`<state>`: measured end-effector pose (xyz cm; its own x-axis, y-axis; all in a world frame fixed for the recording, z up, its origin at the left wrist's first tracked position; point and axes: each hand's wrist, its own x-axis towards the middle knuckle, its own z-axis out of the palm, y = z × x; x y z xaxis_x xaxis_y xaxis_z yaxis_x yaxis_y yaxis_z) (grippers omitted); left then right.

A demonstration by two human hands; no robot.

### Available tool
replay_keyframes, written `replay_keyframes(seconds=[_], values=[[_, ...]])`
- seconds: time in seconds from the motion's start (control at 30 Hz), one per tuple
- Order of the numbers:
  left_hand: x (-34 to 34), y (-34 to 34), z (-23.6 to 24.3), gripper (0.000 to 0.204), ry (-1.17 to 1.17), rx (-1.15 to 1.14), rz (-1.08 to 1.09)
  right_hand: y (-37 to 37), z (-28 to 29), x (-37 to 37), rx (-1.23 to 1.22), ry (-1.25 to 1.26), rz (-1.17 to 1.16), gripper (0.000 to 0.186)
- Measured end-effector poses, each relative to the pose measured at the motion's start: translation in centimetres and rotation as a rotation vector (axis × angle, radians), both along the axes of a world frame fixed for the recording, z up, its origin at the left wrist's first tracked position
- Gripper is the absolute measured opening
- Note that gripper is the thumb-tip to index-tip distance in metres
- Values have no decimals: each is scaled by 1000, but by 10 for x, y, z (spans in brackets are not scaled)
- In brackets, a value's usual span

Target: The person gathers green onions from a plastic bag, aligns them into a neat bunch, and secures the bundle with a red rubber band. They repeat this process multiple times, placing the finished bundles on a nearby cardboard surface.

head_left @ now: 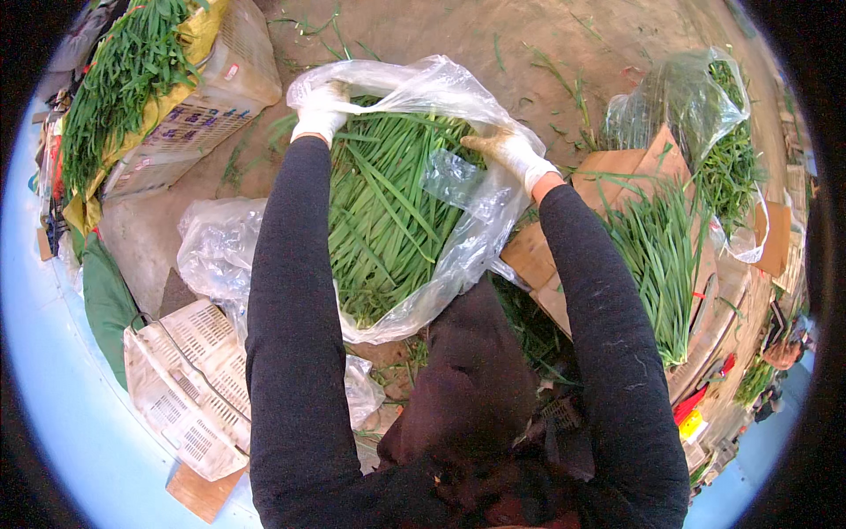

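Note:
A large clear plastic bag (421, 319) stands in front of me with its mouth spread wide. Long, flat-leaved greens (388, 212), like garlic chives, fill it. At the far left of the rim my left hand (321, 115), in a white glove, is closed on the plastic, its fingertips partly covered by it. My right hand (515, 157), gloved too and soiled at the fingers, grips the rim on the far right, its thumb side over the greens. A loose flap of clear plastic (454, 181) lies over the leaves beside it.
Upper left, a white plastic crate (233, 75) holds a yellow liner and leafy greens (132, 97). Another pale crate (189, 383) lies lower left, near crumpled plastic (220, 251). On the right, a bundle of greens (656, 264) rests on cardboard (617, 172), near another filled clear bag (723, 132).

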<state>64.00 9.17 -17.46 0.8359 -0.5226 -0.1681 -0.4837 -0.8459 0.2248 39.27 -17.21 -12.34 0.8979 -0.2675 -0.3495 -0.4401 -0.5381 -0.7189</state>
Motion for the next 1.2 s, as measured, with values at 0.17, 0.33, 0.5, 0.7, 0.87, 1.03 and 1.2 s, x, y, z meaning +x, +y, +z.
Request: replay_keyframes(seconds=[0.17, 0.33, 0.5, 0.7, 0.87, 1.03, 1.2], values=[[19, 1, -30, 53, 159, -189, 31, -5, -38, 6, 388, 70, -238, 68], [7, -7, -48, 54, 95, -148, 62, 16, -79, 5, 672, 100, -553, 49], [-15, 11, -55, 56, 142, -240, 73, 35, -88, -4, 185, 30, -199, 37], [-80, 85, -40, 53, 73, -121, -100, 88, -69, -41, -399, -132, 405, 32], [-73, 109, 36, 60, 374, 432, -66, 114, -22, -52, 60, 203, 187, 60], [-22, 79, 64, 51, 207, -66, 138, 73, 29, 19, 428, 197, 264, 83], [-15, 65, -12, 45, 268, -173, 290, 69, -8, 43, 284, 233, 342, 94]])
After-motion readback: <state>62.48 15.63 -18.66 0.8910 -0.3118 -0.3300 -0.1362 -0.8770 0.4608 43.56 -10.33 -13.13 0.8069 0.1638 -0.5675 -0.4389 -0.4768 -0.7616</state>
